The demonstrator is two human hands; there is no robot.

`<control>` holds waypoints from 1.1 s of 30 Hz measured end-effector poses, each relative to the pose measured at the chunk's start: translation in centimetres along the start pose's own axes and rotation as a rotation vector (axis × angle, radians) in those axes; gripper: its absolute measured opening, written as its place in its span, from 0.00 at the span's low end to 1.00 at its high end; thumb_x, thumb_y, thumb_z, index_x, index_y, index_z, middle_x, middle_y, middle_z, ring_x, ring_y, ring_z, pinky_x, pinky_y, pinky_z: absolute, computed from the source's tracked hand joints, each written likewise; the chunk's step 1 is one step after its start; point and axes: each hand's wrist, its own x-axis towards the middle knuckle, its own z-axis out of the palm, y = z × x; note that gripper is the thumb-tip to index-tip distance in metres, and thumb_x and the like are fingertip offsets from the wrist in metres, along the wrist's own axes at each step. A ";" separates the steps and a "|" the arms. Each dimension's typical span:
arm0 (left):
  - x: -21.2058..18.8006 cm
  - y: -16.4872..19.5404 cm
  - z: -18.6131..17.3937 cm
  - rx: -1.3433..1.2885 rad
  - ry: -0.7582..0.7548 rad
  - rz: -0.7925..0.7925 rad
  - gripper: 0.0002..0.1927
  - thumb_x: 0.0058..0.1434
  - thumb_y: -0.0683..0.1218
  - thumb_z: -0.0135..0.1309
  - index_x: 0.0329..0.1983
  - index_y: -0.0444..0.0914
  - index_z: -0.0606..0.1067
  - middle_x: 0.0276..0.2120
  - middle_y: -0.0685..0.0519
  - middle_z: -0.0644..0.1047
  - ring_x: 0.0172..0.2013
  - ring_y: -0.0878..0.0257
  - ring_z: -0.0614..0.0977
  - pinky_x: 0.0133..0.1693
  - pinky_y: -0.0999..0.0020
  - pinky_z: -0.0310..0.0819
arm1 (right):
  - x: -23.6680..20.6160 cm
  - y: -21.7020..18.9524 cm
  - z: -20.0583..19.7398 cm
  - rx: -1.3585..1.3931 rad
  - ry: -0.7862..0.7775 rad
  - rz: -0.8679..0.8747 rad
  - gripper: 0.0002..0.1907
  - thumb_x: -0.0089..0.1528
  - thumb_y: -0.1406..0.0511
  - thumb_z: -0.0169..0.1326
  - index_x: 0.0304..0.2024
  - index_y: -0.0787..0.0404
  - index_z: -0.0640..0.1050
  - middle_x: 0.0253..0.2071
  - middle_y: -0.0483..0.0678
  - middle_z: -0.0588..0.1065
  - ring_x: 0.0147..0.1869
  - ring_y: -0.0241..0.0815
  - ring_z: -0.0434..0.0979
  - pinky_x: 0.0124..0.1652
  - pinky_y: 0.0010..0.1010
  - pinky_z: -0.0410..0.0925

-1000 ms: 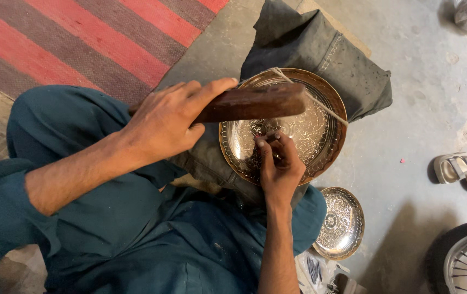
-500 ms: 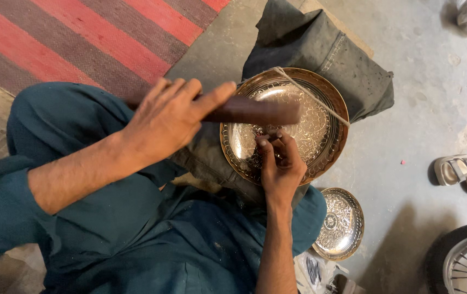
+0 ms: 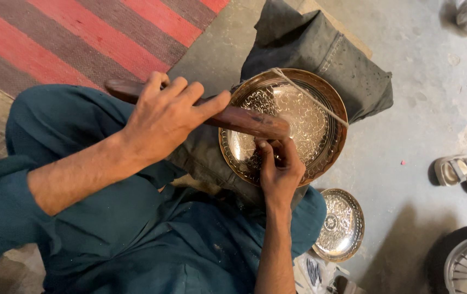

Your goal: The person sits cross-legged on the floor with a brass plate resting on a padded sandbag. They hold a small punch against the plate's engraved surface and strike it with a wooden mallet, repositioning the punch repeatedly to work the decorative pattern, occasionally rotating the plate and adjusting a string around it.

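Brass-coloured and covered with fine engraved patterns, the large round tray [image 3: 304,117] leans on a dark grey cushion [image 3: 320,49] that lies on the concrete floor [image 3: 419,141], in front of the seated person. A thin cord [image 3: 312,98] crosses the upper right part of the tray.

In the head view, the left hand [image 3: 171,117] is closed around a dark wooden mallet [image 3: 244,121], with the fingers partly spread over the handle. The head of the mallet is over the lower left part of the tray, just above the right hand [image 3: 280,169]. The right hand is closed, its fingertips pinching a small tool against the tray surface; the tool itself is too hidden to name exactly.

The person wears teal clothes [image 3: 135,234]. A smaller engraved metal plate [image 3: 340,226] lies on the floor beside the right knee. A red and grey striped mat [image 3: 70,38] is at the upper left, a sandal [image 3: 465,174] at the right edge, and part of a wheel [image 3: 465,261] at the lower right corner.
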 end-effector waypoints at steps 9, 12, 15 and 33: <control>-0.1 -0.2 0.2 -0.182 0.003 -0.045 0.35 0.59 0.38 0.57 0.72 0.46 0.67 0.36 0.51 0.71 0.38 0.56 0.76 0.43 0.56 0.68 | 0.1 -0.4 0.1 0.220 -0.025 -0.131 0.14 0.68 0.73 0.56 0.57 0.68 0.76 0.40 0.49 0.81 0.47 0.33 0.83 0.48 0.25 0.76; -0.1 -0.2 0.4 -0.003 -0.008 0.007 0.35 0.61 0.38 0.58 0.72 0.47 0.66 0.35 0.52 0.71 0.37 0.57 0.76 0.43 0.56 0.68 | 0.1 -0.5 -0.1 0.000 -0.010 -0.057 0.11 0.67 0.73 0.59 0.51 0.67 0.78 0.36 0.48 0.83 0.39 0.33 0.83 0.39 0.24 0.74; -0.1 -0.2 0.6 -0.159 -0.017 -0.030 0.36 0.60 0.38 0.57 0.72 0.45 0.65 0.35 0.51 0.71 0.37 0.56 0.76 0.42 0.56 0.67 | 0.1 -0.7 -0.1 0.140 -0.017 -0.092 0.14 0.67 0.73 0.56 0.56 0.66 0.77 0.40 0.48 0.82 0.45 0.33 0.83 0.44 0.24 0.76; -1.7 -0.8 -0.2 -0.028 -0.101 -0.114 0.35 0.58 0.38 0.55 0.70 0.47 0.66 0.42 0.46 0.73 0.43 0.51 0.78 0.44 0.53 0.69 | 0.4 -0.1 -0.3 0.277 -0.029 -0.067 0.12 0.68 0.74 0.55 0.54 0.67 0.76 0.39 0.49 0.81 0.44 0.35 0.83 0.45 0.25 0.75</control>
